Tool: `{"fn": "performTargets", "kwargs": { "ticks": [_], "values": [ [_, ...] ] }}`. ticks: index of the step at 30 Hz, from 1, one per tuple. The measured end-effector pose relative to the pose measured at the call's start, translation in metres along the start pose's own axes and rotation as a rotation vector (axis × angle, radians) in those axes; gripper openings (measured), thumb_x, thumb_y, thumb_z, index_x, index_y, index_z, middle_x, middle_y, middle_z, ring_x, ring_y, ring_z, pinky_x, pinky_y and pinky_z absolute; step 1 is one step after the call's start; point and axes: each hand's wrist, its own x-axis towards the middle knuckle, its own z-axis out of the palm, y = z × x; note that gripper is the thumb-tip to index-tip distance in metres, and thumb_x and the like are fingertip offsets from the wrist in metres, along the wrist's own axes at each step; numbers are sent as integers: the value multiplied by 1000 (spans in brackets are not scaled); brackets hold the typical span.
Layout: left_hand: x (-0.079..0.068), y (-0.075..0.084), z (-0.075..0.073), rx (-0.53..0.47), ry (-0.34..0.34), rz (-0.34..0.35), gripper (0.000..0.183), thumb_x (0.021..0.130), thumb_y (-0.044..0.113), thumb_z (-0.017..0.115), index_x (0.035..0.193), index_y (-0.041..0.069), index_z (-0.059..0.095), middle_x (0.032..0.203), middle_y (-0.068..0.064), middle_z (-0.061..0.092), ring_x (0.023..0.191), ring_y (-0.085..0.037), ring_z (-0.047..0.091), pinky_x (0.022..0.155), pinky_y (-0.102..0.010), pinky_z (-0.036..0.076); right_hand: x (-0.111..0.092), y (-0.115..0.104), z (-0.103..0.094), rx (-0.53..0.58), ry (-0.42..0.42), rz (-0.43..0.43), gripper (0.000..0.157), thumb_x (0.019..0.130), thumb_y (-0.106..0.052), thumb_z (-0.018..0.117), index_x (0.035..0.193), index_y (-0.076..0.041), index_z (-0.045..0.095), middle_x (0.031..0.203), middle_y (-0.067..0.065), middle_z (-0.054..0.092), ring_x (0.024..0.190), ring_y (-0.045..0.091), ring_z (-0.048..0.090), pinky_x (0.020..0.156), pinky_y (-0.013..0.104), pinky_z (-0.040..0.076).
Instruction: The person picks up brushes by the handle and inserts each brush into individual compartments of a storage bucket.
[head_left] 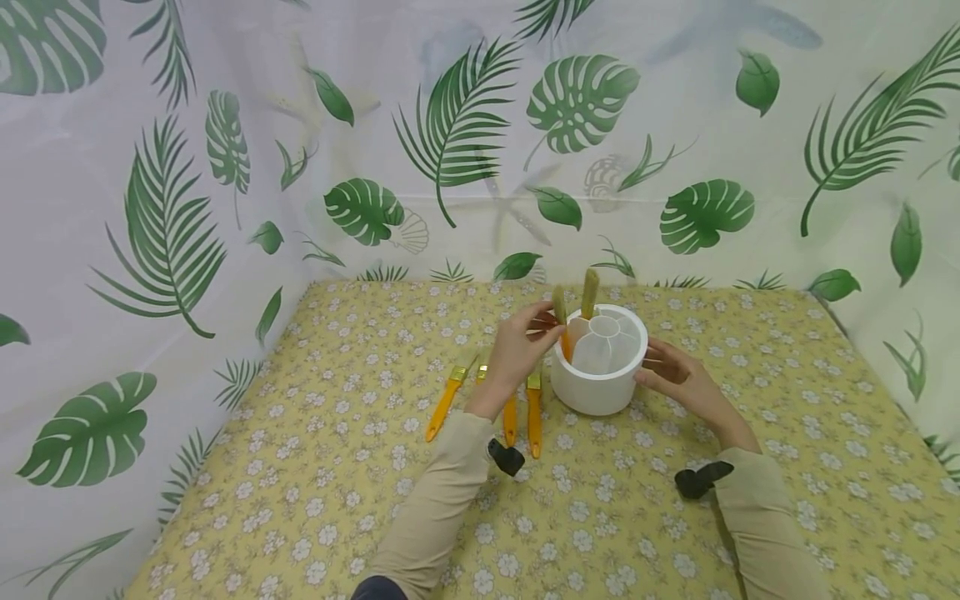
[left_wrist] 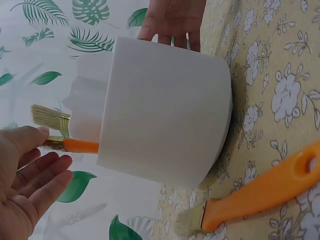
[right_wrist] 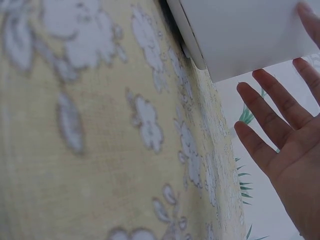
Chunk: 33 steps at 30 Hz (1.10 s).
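Observation:
A white round holder [head_left: 596,395] with inner compartments stands on the table. My left hand [head_left: 519,346] is at its left rim, thumb and fingertips pinching a paintbrush [left_wrist: 80,145] near its metal band. The orange handle of that brush points down into a compartment on the left side. Another paintbrush [head_left: 590,292] stands bristles up in the holder, behind the pinched one. On the opposite side, my right hand [head_left: 684,382] has its fingers spread and straight, with fingertips right at the outer wall, as the right wrist view [right_wrist: 295,135] also shows.
Left of the holder lie three loose paintbrushes with orange handles: one at the far left [head_left: 446,408], one partly behind my left wrist [head_left: 510,421], and one close to the holder [head_left: 534,421]. A flowered yellow cloth [head_left: 315,467] covers the table; a leaf-print curtain hangs behind.

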Motion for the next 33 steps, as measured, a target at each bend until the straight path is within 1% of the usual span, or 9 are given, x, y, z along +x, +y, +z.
{"fn": "performTargets", "kwargs": {
  "ticks": [4,6,8,13,15,18,24,28,33],
  "values": [
    [-2,-4,-4,-1,3,10,23,87,23,65,105,9,64,99,-6,67,90,-14,65,75,-13,52,0,1,0,3,-1,-2,64,94,-18,56,149,-22,23,143,20,37,127,39,40,91,36,50],
    [-3,-4,-6,0,1,12,21,87,24,65,103,10,65,98,-5,67,89,-13,65,75,-14,52,-1,1,-1,4,0,-6,63,94,-18,56,148,-22,24,143,20,37,127,40,40,90,33,50],
    [-4,-4,-7,3,-3,11,24,87,24,64,107,10,64,99,-5,67,89,-13,65,75,-15,52,-1,1,-1,4,-1,-9,63,94,-18,55,148,-23,24,143,20,37,127,40,39,90,32,50],
    [-7,-5,-11,16,-1,-2,32,88,22,64,117,8,62,102,-7,66,89,-16,65,76,-16,52,-1,0,0,9,-4,-15,63,94,-16,56,148,-22,25,144,19,36,129,40,37,92,42,49],
    [-7,-5,-12,16,1,-3,33,88,22,64,117,7,61,103,-8,66,89,-17,65,77,-16,53,-1,0,0,13,-3,-15,63,94,-16,56,148,-21,25,145,19,35,130,40,36,93,46,48],
    [-9,-5,-14,8,2,-8,34,88,22,65,118,6,61,103,-10,66,90,-18,65,77,-18,53,0,-2,0,17,1,-14,63,93,-16,57,148,-20,26,145,18,34,131,40,35,94,47,46],
    [-11,-6,-18,-1,4,-18,36,88,17,65,121,5,60,104,-12,65,92,-21,65,80,-23,54,1,-3,1,5,13,-2,63,92,-18,58,147,-17,27,144,18,35,129,39,38,93,44,48],
    [-13,-8,-22,14,-3,-20,37,88,17,64,123,6,59,105,-13,65,93,-20,65,81,-21,53,0,-4,2,11,18,7,65,92,-18,59,148,-18,26,143,18,36,128,39,39,91,41,49],
    [-16,-9,-27,13,-11,-21,38,88,21,64,123,5,59,106,-15,64,94,-20,64,82,-21,53,0,-5,2,14,19,2,66,92,-17,59,148,-21,24,142,17,37,127,38,41,89,35,50]
  ]
}}
